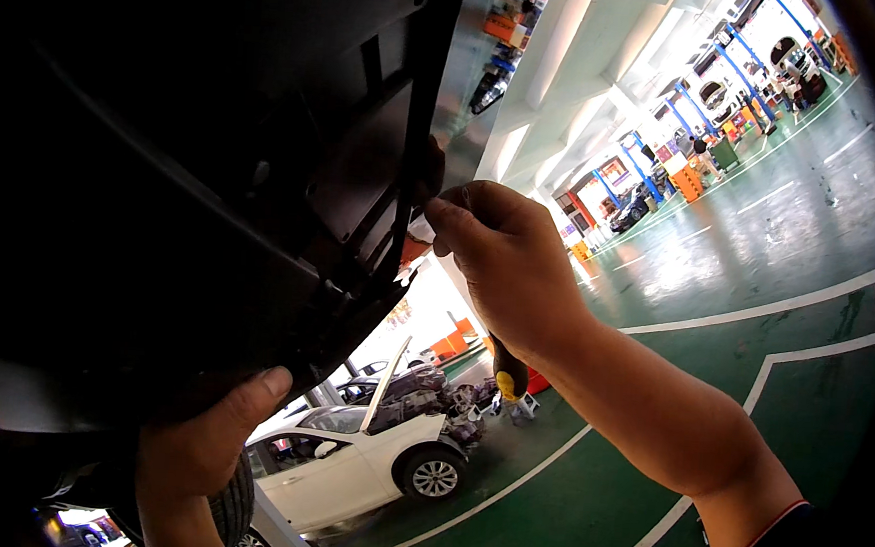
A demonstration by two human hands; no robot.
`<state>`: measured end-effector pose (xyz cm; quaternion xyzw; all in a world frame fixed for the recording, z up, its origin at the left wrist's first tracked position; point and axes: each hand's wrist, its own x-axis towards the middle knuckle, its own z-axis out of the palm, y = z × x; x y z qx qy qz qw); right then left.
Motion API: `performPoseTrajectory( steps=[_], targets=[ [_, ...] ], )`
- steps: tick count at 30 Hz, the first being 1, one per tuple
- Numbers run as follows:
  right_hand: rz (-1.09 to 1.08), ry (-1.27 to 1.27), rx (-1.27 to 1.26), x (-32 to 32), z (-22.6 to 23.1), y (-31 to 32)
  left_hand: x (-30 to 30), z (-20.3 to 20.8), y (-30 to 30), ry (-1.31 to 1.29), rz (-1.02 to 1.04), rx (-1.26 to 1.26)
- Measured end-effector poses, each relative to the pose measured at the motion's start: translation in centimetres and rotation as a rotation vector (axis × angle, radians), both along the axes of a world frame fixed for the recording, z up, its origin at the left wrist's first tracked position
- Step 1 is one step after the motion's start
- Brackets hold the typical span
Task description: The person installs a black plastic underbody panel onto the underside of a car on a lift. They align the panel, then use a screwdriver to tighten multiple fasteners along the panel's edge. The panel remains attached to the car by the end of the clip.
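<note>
"Black panel [230, 231] filling the upper left, so what's going on with it?"

"Looks like close finger work at its edge. Right hand [509, 258], mid-frame, has thumb and forefinger pinched together there; whatever's between them is too small to tell. Yellow-ended tool [509, 373] pokes out below, tucked in that hand's curled fingers."

"And the left hand [213, 425]?"

"Lower left, thumb on the panel's bottom edge. Fingers hidden, can't tell if it's gripping. I'd say the next move calls for a steady panel and light fingertips."

"Anything in the way?"

"Deep shadow, mostly. White car [340, 473] bottom centre and blue lifts [745, 68] upper right are well apart."
</note>
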<state>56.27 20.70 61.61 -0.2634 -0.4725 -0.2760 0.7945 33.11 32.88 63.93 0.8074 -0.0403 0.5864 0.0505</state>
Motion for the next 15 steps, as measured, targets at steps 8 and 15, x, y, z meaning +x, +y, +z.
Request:
performPoseTrajectory(
  steps=[8,15],
  targets=[
    [0.354,0.052,-0.039,-0.2,0.4,0.7,0.1,0.1,1.1,-0.013,0.014,0.220],
    [-0.127,-0.032,-0.093,0.2,0.0,-0.2,-0.1,0.7,1.0,0.046,-0.046,0.087]
  ],
)
